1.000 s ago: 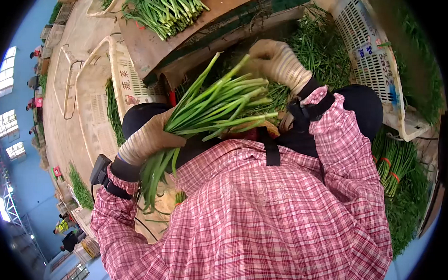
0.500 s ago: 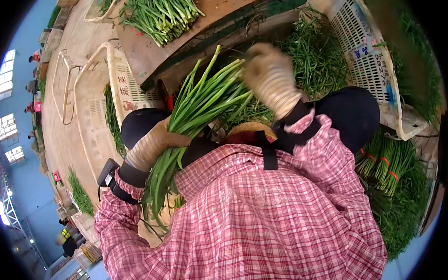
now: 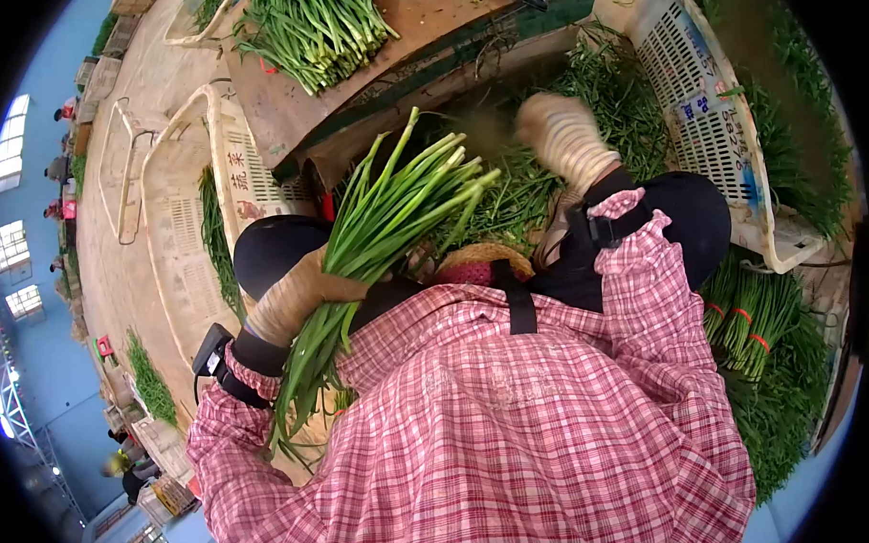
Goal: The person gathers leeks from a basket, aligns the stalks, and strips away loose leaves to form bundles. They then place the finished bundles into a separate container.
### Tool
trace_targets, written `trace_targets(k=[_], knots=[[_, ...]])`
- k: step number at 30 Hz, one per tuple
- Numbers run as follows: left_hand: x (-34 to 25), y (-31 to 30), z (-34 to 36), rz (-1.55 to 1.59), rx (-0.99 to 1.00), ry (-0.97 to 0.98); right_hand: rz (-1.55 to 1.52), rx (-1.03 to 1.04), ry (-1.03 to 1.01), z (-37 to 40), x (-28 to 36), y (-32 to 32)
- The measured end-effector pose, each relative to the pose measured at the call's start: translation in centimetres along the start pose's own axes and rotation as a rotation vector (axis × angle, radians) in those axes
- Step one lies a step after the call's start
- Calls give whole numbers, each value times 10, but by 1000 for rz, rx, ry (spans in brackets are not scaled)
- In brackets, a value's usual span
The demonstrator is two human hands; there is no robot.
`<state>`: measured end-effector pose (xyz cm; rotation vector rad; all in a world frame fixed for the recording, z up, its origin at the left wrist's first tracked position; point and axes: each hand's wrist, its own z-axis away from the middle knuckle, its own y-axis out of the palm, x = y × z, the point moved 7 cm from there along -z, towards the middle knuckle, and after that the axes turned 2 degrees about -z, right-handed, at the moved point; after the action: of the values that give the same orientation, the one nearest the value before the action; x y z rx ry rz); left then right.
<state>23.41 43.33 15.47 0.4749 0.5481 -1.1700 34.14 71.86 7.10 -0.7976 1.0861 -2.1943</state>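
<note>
A bunch of Chinese chives (image 3: 379,226) is gripped in my left hand (image 3: 305,291), which wears a tan work glove. The pale cut ends fan out toward the upper right, and the leaves hang down beside my sleeve. My right hand (image 3: 562,132), in a striped glove, is off to the right, apart from the bunch. It is over a heap of loose green leaves (image 3: 612,115) between my knees and the table; motion smears its fingers.
A larger pile of chives (image 3: 314,28) lies on the brown table (image 3: 419,36) ahead. White plastic crates stand at left (image 3: 242,174) and right (image 3: 694,99). Bundles with red bands (image 3: 753,326) lie beside my right knee. A woven straw item (image 3: 483,259) sits between my legs.
My right hand has moved right, away from the chive stalk ends. My left hand keeps its hold, and the bunch has shifted only slightly.
</note>
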Motion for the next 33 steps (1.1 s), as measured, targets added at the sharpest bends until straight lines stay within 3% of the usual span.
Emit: trace_targets(k=[1,3,4,5,9,11,13,15,17,19,20,22,23,24,25,27,29,31,33], knots=[[0,-2,2,-33,-19,-8,3,0,1,-1,-9,10],[0,-3,-2,-54,-12,26,-575,-529,-442,8,-9,-5],[0,-3,-3,-81,-3,52,-810,-418,-516,17,14,-6],[0,-3,-4,-83,0,54,-1149,-18,-407,18,29,10],[1,-2,-6,-163,21,66,-1152,93,-440,20,40,18],[2,-4,-6,-183,17,63,-1403,75,-409,21,42,20],[4,-5,-9,-207,28,72,-1293,-25,-383,13,45,26],[3,-4,-8,-190,32,59,-1216,-241,-536,13,50,16],[3,-1,-8,-173,35,46,-1203,-171,-481,16,46,12],[0,4,-5,-79,62,89,-944,-166,-256,11,32,9],[0,4,-4,-78,61,86,-892,-544,-456,4,10,-2],[1,0,1,-49,25,49,-602,-602,-74,-9,-47,-11],[0,-1,5,-47,23,47,-165,-635,132,-7,-71,-22],[0,-2,8,-37,24,25,13,-594,365,3,-92,-36],[0,-4,11,-27,24,5,25,-606,544,8,-114,-42],[5,-9,19,-8,6,2,92,-522,637,15,-122,-49],[6,-13,19,12,-10,10,-182,-686,35,8,-83,-45],[6,-14,16,-26,-35,66,-487,-530,-714,28,4,-39],[4,-9,15,4,-24,69,-661,-302,-877,46,51,-27]])
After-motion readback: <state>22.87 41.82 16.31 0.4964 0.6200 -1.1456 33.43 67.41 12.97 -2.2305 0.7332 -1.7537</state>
